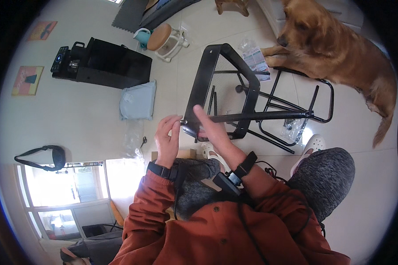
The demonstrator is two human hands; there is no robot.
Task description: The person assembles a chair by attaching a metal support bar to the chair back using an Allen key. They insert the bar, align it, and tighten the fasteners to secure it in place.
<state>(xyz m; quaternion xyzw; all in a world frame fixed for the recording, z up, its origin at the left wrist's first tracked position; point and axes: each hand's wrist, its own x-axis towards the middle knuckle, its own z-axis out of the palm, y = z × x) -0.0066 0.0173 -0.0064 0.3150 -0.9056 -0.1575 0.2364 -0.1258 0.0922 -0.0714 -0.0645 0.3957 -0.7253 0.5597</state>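
I sit on a tiled floor with a black metal frame in front of my knees. My left hand [167, 134] pinches a small fastener [182, 122] at the near end of a long black metal tube [269, 115]. My right hand [209, 128] rests with fingers extended against that tube, where it meets a black mesh panel [214, 88]. The tube runs right to a black wire base frame [316, 104]. Both wrists wear black bands.
A golden dog [331, 46] lies at the upper right, its paw by a plastic bag with a printed sheet [254, 55]. A black box [106, 62], a pale blue pouch [138, 100], a small stool [163, 39] and a white shoe [311, 145] are nearby.
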